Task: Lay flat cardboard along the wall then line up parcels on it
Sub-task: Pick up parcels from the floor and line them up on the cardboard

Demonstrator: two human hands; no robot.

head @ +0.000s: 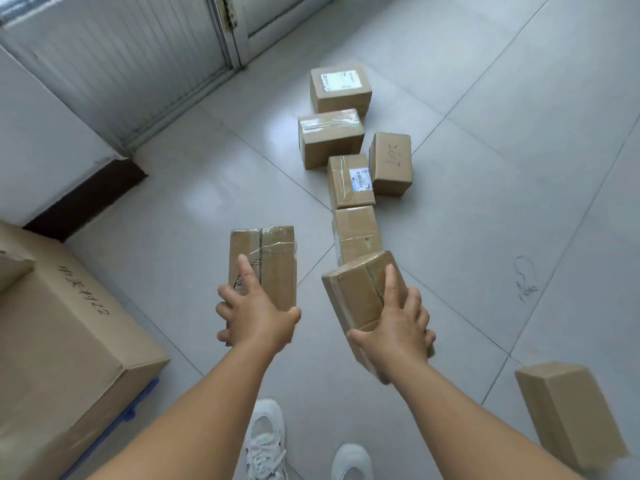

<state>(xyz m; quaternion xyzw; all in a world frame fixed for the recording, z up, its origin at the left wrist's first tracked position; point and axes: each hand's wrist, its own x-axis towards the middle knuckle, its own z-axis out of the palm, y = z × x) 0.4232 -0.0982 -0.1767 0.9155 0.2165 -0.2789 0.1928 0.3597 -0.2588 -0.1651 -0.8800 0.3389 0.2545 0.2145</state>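
A glossy pale tiled floor [485,168] spreads under everything. Left of the left hand's grip sits a large matte corrugated carton [65,341] with handwritten marks on top. Beyond both grips, five taped brown parcels [349,181] lie in a loose row on the bare tiles, two bearing white labels, one with scrawled digits. Right of and nearer than the right hand's grip, another plain parcel [568,414] appears tilted and blurred. The left hand [258,320] clasps a long rectangular parcel [273,261] at its near end, forefinger stretched along its taped, crinkled top. The right hand [394,334] grasps a tilted parcel [360,292], fingers wrapped round its near end, forefinger extended along the tape seam. White shoes [265,441] show below.
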